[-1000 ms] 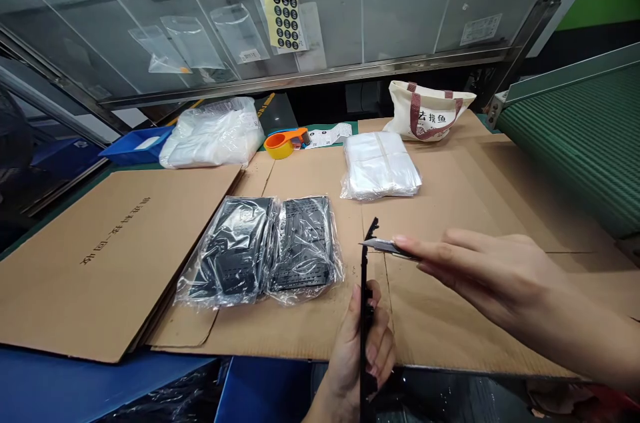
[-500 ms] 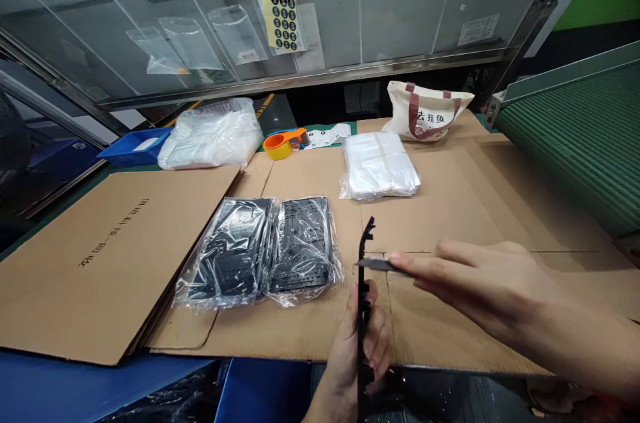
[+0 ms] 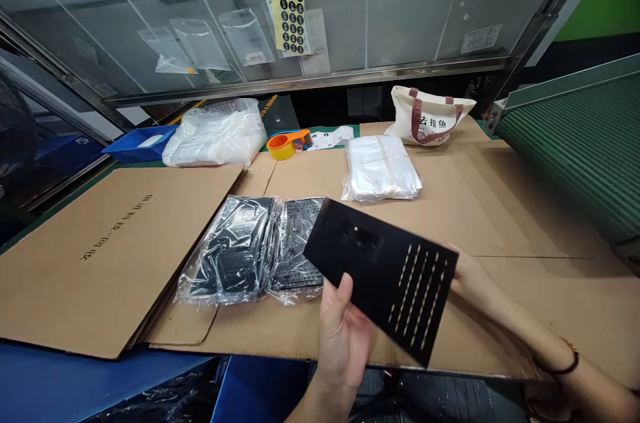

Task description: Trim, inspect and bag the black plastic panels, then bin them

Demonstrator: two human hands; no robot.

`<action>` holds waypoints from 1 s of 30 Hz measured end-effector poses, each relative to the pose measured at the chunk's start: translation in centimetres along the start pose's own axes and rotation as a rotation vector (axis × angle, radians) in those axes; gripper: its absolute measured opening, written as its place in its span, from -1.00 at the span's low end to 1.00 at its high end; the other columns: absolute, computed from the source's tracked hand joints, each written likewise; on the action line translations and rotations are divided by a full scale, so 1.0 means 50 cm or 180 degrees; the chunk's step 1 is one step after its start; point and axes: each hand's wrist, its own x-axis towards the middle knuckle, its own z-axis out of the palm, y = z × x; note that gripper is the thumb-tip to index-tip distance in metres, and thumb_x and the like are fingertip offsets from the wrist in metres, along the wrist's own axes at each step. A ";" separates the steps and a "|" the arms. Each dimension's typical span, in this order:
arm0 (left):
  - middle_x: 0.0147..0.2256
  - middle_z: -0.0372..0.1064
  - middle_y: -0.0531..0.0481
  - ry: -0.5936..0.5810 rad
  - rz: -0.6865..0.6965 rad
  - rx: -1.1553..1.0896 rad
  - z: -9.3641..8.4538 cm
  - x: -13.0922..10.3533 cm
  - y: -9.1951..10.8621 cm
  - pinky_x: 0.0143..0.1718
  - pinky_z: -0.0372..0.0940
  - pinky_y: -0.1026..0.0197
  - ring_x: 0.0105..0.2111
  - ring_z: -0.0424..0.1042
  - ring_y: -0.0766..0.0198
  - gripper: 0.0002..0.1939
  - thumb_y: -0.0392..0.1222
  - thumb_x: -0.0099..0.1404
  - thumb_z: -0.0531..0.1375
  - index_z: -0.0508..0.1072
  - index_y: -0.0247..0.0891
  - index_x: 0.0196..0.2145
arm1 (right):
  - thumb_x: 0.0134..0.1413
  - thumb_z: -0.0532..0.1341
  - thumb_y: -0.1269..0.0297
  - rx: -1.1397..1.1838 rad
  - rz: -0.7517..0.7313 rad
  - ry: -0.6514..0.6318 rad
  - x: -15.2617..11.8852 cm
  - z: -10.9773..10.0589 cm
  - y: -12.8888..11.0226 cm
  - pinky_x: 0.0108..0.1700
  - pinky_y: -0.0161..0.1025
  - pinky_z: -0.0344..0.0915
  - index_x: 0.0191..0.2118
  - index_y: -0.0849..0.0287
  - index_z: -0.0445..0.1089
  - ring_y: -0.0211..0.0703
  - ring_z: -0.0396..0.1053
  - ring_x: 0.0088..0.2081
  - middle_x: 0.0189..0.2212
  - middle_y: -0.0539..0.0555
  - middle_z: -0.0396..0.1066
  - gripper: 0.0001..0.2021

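Note:
A flat black plastic panel (image 3: pixel 375 269) with rows of slots at its right end is tilted above the cardboard near the front edge. My left hand (image 3: pixel 343 329) grips its lower left edge, thumb on the face and the other fingers behind. At the panel's upper right corner is my right hand (image 3: pixel 470 279), its fingers mostly hidden behind the panel; whether it holds anything there cannot be made out. Bagged black panels lie in two stacks, the left one (image 3: pixel 235 249) and the right one (image 3: pixel 295 243), which the held panel partly covers.
Flat cardboard (image 3: pixel 110 243) is stacked at the left. Behind are a blue tray (image 3: pixel 135 149), a plastic-wrapped bundle (image 3: pixel 215 133), an orange tape dispenser (image 3: pixel 285 143), clear bags (image 3: pixel 383 168) and a cloth bag (image 3: pixel 427 117). A green conveyor (image 3: pixel 580 143) borders the right.
The panel has turned from edge-on to showing its broad slotted face. My right hand has moved behind its right end, and the thin grey blade it held is out of sight.

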 end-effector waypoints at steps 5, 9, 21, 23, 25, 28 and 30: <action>-0.29 0.57 0.01 -0.0492 -0.0041 0.0363 0.021 0.032 -0.005 -0.13 0.42 0.20 -0.23 0.54 0.23 -0.60 -0.29 -0.03 0.45 0.54 -0.21 -0.19 | 0.25 0.11 0.18 0.0441 0.0101 -0.0318 -0.013 0.020 0.010 -0.03 -0.02 0.39 -0.22 0.10 0.53 -0.02 0.43 -0.12 -0.23 0.15 0.52 -0.75; -0.29 0.57 0.02 -0.0613 -0.0016 0.0695 0.039 0.063 -0.013 -0.16 0.42 0.17 -0.27 0.53 0.24 -0.49 -0.30 -0.07 0.46 0.50 -0.21 -0.11 | 0.18 0.06 -0.19 0.2178 0.0829 -0.0148 0.028 -0.015 -0.007 0.01 -0.01 0.38 -0.26 0.10 0.55 0.02 0.47 -0.10 -0.22 0.16 0.55 -0.51; -0.02 0.45 -0.09 -0.0930 0.0778 0.1463 0.010 0.191 -0.065 0.13 0.20 0.14 0.07 0.39 0.19 -0.11 -0.23 0.05 0.43 0.10 -0.11 0.25 | -0.19 0.40 0.08 0.4428 0.2153 0.1754 0.114 -0.012 0.059 -0.15 -0.11 0.51 -0.36 0.09 0.51 -0.05 0.56 -0.33 -0.41 0.00 0.59 -0.75; 0.08 0.37 -0.11 -0.0861 0.0950 0.1704 0.004 0.192 -0.059 0.16 0.16 0.18 0.13 0.33 0.20 0.06 -0.34 -0.01 0.44 -0.06 -0.05 0.31 | -0.14 0.37 0.07 0.4403 0.2227 0.1685 0.103 -0.012 0.077 -0.12 -0.09 0.51 -0.35 0.08 0.52 -0.02 0.57 -0.30 -0.40 0.00 0.60 -0.77; 0.15 0.30 -0.15 -0.0867 0.1152 0.1997 -0.001 0.191 -0.054 0.19 0.11 0.21 0.18 0.27 0.17 0.10 -0.40 -0.07 0.45 -0.02 -0.08 0.30 | -0.11 0.35 0.06 0.4349 0.2273 0.1619 0.093 -0.012 0.085 -0.10 -0.12 0.50 -0.34 0.08 0.52 -0.03 0.57 -0.25 -0.35 0.01 0.60 -0.77; 0.24 0.17 -0.19 -0.0992 0.1457 0.2505 -0.012 0.194 -0.051 0.26 0.02 0.17 0.26 0.14 0.09 -0.05 -0.39 -0.03 0.42 0.11 -0.15 0.26 | -0.10 0.36 0.06 0.4386 0.2309 0.1737 0.087 -0.010 0.086 -0.10 -0.17 0.50 -0.33 0.06 0.53 -0.07 0.57 -0.25 -0.31 -0.02 0.60 -0.78; 0.28 0.09 -0.18 -0.1028 0.1580 0.2902 -0.024 0.199 -0.052 0.30 -0.04 0.10 0.30 0.06 0.06 -0.15 -0.33 0.07 0.36 0.12 -0.18 0.27 | -0.13 0.38 0.08 0.4503 0.2364 0.1853 0.086 -0.006 0.085 -0.12 -0.19 0.51 -0.35 0.05 0.53 -0.09 0.57 -0.27 -0.32 -0.04 0.60 -0.78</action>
